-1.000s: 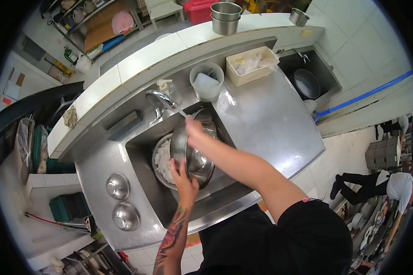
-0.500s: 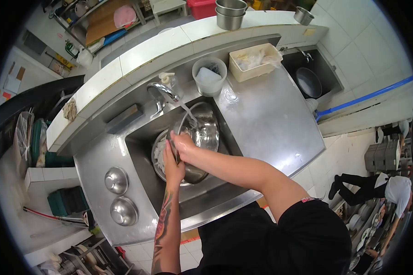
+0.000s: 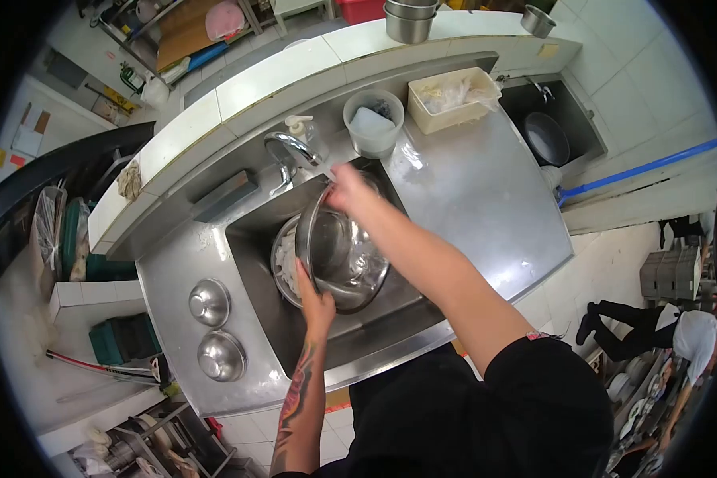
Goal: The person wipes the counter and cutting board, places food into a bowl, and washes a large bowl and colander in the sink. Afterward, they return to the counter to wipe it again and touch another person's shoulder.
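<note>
A large steel mixing bowl (image 3: 346,259) is tipped on its side in the sink (image 3: 255,267), its wet inside facing right. My left hand (image 3: 317,307) is closed on the lower part of its rim, fingers along the outside. My right hand (image 3: 349,190), smeared by motion, is at the upper rim, just below the mouth of the tap (image 3: 295,147); its fingers are too blurred to make out. Behind the tilted bowl, partly covered by it, a second steel bowl (image 3: 279,280) holds white pieces (image 3: 287,253).
Two small upturned steel bowls (image 3: 209,303) lie on the left drainboard. Behind the sink stand a pump bottle (image 3: 315,139), a clear tub (image 3: 374,143) and a cream bin (image 3: 442,119) with plastic bags. A dark pan (image 3: 546,137) rests in the far right basin. A person (image 3: 645,331) is at far right.
My right hand has moved up and away along the rim toward the tap. The mixing bowl has turned, so more of its inside shows. My left hand keeps its hold lower on the rim.
</note>
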The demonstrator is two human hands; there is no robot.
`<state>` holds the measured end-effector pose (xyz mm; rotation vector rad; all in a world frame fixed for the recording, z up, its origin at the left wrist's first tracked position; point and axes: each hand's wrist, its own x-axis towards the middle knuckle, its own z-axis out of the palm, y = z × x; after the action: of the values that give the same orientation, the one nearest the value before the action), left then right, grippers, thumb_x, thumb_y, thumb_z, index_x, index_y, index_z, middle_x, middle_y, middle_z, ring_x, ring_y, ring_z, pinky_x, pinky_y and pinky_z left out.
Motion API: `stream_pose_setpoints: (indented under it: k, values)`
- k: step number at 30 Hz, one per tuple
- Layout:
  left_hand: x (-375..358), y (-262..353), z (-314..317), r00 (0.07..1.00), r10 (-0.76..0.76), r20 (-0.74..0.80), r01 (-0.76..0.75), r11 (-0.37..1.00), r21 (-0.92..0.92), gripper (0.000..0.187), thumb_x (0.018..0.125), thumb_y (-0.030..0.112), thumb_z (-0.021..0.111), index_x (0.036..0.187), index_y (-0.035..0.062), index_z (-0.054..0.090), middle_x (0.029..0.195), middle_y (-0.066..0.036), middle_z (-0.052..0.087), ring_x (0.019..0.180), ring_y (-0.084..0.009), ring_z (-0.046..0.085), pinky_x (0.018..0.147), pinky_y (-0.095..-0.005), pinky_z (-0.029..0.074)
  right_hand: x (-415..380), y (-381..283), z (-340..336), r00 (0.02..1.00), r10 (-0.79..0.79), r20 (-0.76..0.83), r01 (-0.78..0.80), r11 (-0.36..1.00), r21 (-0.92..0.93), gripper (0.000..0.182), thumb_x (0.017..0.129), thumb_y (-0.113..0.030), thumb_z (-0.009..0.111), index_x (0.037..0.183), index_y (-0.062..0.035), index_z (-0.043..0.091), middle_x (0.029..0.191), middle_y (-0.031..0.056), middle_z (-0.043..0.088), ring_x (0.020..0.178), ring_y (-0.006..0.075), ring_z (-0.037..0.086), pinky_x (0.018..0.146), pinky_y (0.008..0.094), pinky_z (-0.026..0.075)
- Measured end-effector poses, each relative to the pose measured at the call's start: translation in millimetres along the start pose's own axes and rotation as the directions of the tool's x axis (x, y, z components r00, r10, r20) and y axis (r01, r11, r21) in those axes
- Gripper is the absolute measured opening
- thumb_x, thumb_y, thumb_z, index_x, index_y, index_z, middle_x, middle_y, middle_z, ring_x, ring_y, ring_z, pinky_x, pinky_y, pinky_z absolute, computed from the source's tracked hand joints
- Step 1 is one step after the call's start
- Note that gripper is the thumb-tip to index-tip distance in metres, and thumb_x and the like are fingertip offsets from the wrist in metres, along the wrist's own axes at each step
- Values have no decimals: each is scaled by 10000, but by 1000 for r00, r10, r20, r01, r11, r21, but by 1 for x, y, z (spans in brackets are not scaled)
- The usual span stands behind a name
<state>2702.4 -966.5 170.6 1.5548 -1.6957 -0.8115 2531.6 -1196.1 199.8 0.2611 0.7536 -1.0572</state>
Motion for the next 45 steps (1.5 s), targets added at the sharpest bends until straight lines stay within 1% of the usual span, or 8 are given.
stream_pose_setpoints:
  k: [4,6,11,16,22,26,36,45]
  values:
    - [-30,-37,20,994,-107,-21,101,977,-187,919,704,-116,477,1540,-9,111,1581,-228,204,1469,-335,218,1197,-378,172,29,72,-35,982,-183,48,189,945,-267,592,1008,-583,305,1157,-72,563,1100,131,634,980,285,587,848,500,480]
    - [-37,-76,22,934,-339,112,349,802,-484,895,753,-100,507,1549,33,119,1571,-187,237,1443,-293,273,1176,-360,229,5,151,-61,933,267,241,-174,922,-347,726,961,-709,264,1193,-101,586,1219,111,608,1078,232,549,915,403,447]
    - [-33,-81,-28,776,-582,244,574,491,-656,757,744,-103,530,1457,48,326,1308,-151,532,1174,-278,562,984,-386,469,-89,181,-182,876,364,316,284,142,-948,728,969,-655,313,1376,-79,495,1444,161,471,1334,288,436,1087,404,355]
    - [39,-59,-74,570,-631,527,802,565,-192,482,793,35,482,1274,13,457,1049,-126,646,792,-234,693,531,-347,588,-162,136,-211,815,386,431,571,-661,-487,427,944,-397,581,1250,-101,546,1121,205,623,1077,360,602,911,447,473]
    - [147,32,-46,755,-262,601,486,839,-244,574,1035,465,378,1368,3,457,1249,-151,603,1207,-300,561,1023,-421,450,-172,94,-124,804,-178,568,530,-220,-819,197,940,-221,573,1022,-52,629,757,157,636,695,277,620,669,410,479]
    - [151,50,42,890,350,292,-431,855,290,537,1021,391,397,1405,18,446,1434,-218,461,1345,-368,410,1125,-424,311,-155,18,-78,842,-401,361,470,214,-856,343,1009,-295,514,940,-4,682,861,73,682,785,94,559,681,336,465]
    - [236,105,29,873,-182,453,17,939,344,456,1008,355,338,1289,98,587,1335,-172,569,1197,-361,545,1014,-440,416,-88,-16,-42,889,-437,140,452,781,-431,330,1010,-277,525,794,-38,594,735,24,545,676,151,527,596,348,446]
    - [44,125,20,843,519,140,-518,712,475,461,913,196,509,1371,148,538,1493,-90,435,1387,-357,362,1120,-584,218,-116,-18,-43,919,-377,117,392,838,-379,325,1019,-306,515,885,-23,602,801,47,587,674,159,545,613,361,476]
